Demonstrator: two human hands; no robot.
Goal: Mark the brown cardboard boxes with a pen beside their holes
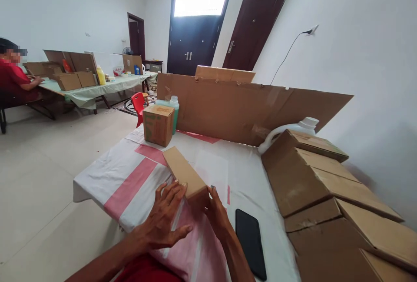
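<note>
A narrow closed cardboard box (186, 171) lies slantwise on the cloth-covered table (244, 173) in front of me. My left hand (164, 212) is open beside its near left edge; the fingertips touch the box and the thumb is spread away. At the near right corner, my right hand (217, 212) grips the box, with some of its fingers hidden behind the end. To the right of that hand a black phone (250, 243) lies flat. Beyond the narrow box stands a squarer printed cardboard box (158, 125).
Several cardboard boxes (302, 182) line the table's right side, with a white jug (293, 127) behind them. A cardboard sheet (224, 110) stands along the far edge near a green bottle (176, 114). Another person (21, 75) sits at a far-left table (110, 86).
</note>
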